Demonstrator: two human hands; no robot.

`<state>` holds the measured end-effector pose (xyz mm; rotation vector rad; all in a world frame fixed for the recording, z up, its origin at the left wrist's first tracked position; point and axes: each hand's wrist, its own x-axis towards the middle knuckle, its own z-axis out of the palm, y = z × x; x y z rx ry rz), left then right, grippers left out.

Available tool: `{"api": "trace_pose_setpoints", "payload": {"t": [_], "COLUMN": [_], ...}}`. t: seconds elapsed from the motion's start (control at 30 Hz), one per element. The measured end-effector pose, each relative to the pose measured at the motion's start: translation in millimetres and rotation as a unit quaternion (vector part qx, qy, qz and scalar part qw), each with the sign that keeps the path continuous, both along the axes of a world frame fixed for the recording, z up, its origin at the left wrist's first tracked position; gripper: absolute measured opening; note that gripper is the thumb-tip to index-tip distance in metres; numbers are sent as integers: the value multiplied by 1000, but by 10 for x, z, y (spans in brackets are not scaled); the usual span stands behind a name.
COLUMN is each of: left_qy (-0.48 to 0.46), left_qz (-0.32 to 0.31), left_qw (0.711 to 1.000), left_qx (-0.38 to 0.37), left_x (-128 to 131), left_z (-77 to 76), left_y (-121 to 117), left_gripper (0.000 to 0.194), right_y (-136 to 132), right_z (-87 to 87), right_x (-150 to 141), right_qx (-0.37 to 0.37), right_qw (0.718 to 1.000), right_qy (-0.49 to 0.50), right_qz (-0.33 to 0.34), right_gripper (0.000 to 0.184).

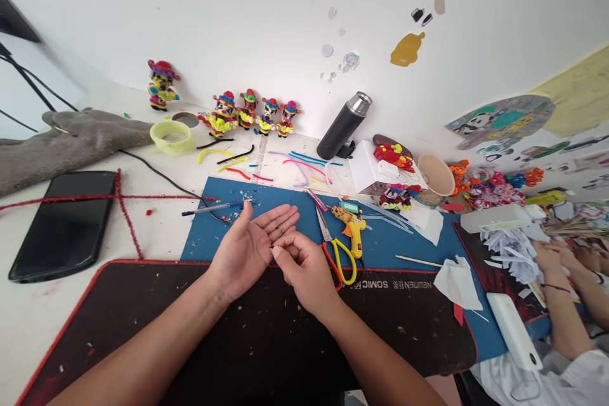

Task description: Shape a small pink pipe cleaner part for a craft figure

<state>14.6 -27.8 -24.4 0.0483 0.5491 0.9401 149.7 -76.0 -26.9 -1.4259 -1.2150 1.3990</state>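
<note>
My left hand [250,242] lies palm up over the blue cutting mat [390,242], fingers stretched out, nothing visible in the palm. My right hand [304,266] is beside it with fingers curled and fingertips touching the left palm's edge; what they pinch, if anything, is too small to make out. Yellow-handled scissors [339,254] and a yellow glue gun [352,225] lie just right of my right hand. A blue pen [212,208] lies left of my left thumb.
A black-and-red desk mat [143,317] spans the front. A dark tablet [64,222], red pipe cleaners [121,203], small pipe-cleaner dolls [250,111], a dark flask [343,125] and a white box [366,165] sit around. Another person's hands [556,260] work at right.
</note>
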Motion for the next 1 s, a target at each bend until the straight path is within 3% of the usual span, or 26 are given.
{"api": "trace_pose_setpoints", "payload": {"t": [0.2,0.5,1.0], "left_qy": [2,15,0], "left_qz": [8,19,23], "left_qw": [999,998,999], "left_qx": [41,52,37], "left_x": [8,-17,-27], "left_z": [-10,30,23], "left_y": [-52,-62,-45], "left_gripper": [74,64,60], "right_y": [1,35,61], "right_z": [-4,23,97], "right_x": [-177,-186,-149], "right_qx": [9,42,46], "right_qw": [999,985,975], "right_qy": [-51,-163,-214], "right_qz": [7,27,39], "right_gripper": [15,14,14]}}
